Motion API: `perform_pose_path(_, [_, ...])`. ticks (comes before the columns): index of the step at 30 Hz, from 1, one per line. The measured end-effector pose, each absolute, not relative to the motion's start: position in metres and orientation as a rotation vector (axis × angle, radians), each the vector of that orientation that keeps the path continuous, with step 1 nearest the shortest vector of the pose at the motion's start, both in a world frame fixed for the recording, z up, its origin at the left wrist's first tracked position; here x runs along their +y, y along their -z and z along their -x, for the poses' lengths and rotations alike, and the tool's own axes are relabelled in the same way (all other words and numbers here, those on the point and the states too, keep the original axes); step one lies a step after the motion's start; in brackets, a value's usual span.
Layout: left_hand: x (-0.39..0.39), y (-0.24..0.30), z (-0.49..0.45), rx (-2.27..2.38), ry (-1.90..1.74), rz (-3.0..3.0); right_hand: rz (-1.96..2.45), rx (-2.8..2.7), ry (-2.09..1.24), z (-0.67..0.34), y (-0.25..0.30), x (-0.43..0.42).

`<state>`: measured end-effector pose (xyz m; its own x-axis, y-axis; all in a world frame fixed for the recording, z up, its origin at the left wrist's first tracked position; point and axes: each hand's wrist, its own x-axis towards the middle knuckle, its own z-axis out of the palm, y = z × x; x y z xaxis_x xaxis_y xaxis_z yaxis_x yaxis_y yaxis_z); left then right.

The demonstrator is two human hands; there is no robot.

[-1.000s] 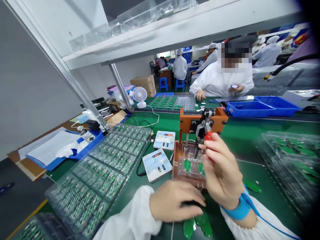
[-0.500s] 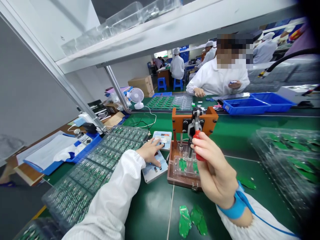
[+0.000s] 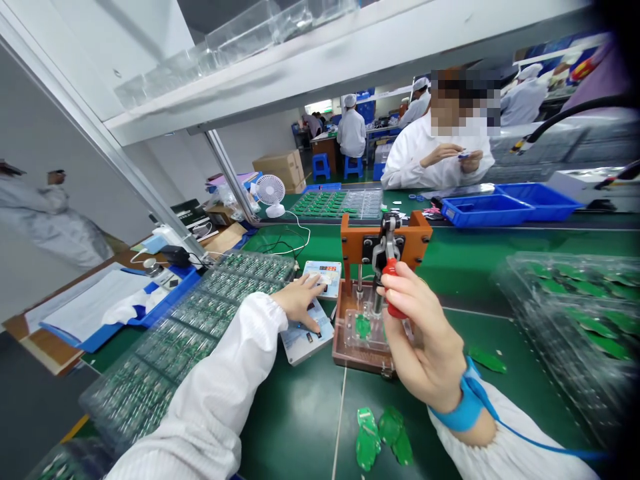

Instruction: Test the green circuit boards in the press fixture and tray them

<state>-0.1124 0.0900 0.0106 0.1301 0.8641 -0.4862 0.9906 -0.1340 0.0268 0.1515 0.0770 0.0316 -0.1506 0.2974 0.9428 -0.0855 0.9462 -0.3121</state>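
My right hand [image 3: 423,333] is closed around the red handle [image 3: 391,288] of a toggle clamp on an orange-brown test fixture [image 3: 380,287]. A clear plate in the fixture covers small green circuit boards [image 3: 363,325]. My left hand [image 3: 300,301] reaches out to two white meter boxes: its fingers rest spread on the near meter [image 3: 306,337], and the fingertips touch the far meter [image 3: 324,275]. Three loose green boards [image 3: 383,437] lie on the green mat close to me. A blue wrist strap [image 3: 463,407] circles my right wrist.
Clear blister trays of green boards [image 3: 200,327] stretch along the left; more trays [image 3: 575,313] stand at the right. Blue bins [image 3: 510,203] sit at the back right. A co-worker in white [image 3: 440,160] works across the bench. A small white fan [image 3: 270,193] stands at the back.
My left hand left the near mat and reached up to the meter boxes, where it stays. My right hand keeps its grip on the red handle and has lowered slightly. The co-worker raised both hands.
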Motion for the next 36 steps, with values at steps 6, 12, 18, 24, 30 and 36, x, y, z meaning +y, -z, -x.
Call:
perform_pose_path(6, [0.084,-0.006,0.127,1.823,0.546,-1.979,0.157,-1.694,-0.320,-0.151,-0.032,0.078])
perform_pose_path(12, [0.083,0.000,0.131,1.805,0.544,-1.982,0.162,-1.695,-0.324,-0.151,-0.030,0.078])
perform_pose_path(18, [0.086,0.001,0.133,1.792,0.540,-1.982,0.163,-1.700,-0.323,-0.151,-0.030,0.078])
perform_pose_path(24, [0.086,0.000,0.130,1.785,0.553,-1.988,0.175,-1.697,-0.320,-0.151,-0.029,0.077])
perform_pose_path(30, [0.088,-0.002,0.124,1.799,0.582,-2.004,0.189,-1.692,-0.341,-0.151,-0.025,0.077])
perform_pose_path(36, [0.057,-0.031,0.096,1.960,0.304,-2.029,0.207,-1.718,-0.315,-0.153,-0.028,0.077])
